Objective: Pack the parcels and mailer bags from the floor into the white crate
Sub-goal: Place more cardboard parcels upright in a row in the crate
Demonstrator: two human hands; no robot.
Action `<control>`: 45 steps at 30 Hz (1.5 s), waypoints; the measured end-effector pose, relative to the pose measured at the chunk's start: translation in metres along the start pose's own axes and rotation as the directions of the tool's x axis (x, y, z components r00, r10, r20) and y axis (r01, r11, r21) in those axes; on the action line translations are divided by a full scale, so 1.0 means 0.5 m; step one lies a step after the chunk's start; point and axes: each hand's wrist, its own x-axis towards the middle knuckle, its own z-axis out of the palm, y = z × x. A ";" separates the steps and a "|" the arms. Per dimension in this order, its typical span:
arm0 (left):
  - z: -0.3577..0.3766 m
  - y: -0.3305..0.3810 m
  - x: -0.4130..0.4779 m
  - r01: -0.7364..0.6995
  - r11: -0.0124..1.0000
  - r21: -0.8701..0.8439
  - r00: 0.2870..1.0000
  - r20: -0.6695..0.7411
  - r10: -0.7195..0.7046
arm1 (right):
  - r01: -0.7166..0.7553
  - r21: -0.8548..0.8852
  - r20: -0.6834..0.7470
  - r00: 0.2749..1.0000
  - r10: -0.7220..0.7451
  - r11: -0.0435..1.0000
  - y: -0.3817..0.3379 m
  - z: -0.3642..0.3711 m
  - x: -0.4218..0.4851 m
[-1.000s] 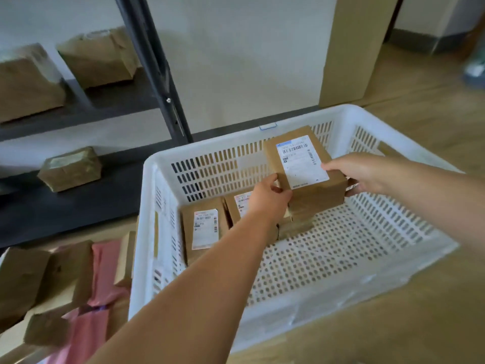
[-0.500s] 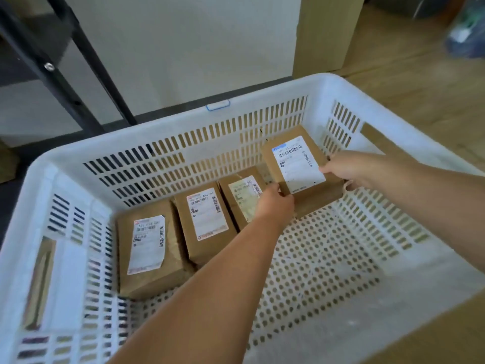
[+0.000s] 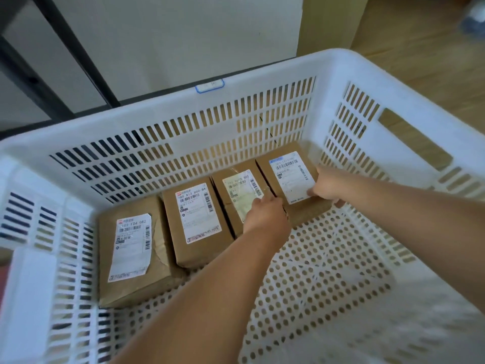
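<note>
Parcel (image 3: 288, 174) is down. A second ago it was held above the crate (image 3: 183, 111); now it lies on the crate's floor at the right end of the row (image 3: 196, 216), touching its neighbour, close to the back wall. The right hand (image 3: 328, 187) still grips its near right corner, thumb on the label. The left hand (image 3: 267, 216) sits at its near left corner with its fingers hidden, so I cannot tell whether they grasp. Only the release remains, I judge. The label faces up, barcode end toward the back wall. The long axis runs near to far, parallel with the row.
</note>
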 end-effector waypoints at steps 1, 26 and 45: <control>-0.001 -0.003 -0.003 -0.009 0.999 0.045 1.000 0.024 0.008 | 0.002 -0.038 -0.023 1.000 -0.003 0.999 0.001 0.005 0.001; -0.313 -0.167 -0.361 0.066 0.998 -0.020 0.815 -0.575 -0.065 | 0.480 -0.384 -0.185 0.797 -0.575 0.789 -0.295 -0.081 -0.243; -0.304 -0.630 -0.811 0.541 0.740 -0.398 0.633 -0.387 -0.671 | 0.537 0.557 -0.229 0.833 -0.503 0.634 -0.723 0.338 -0.717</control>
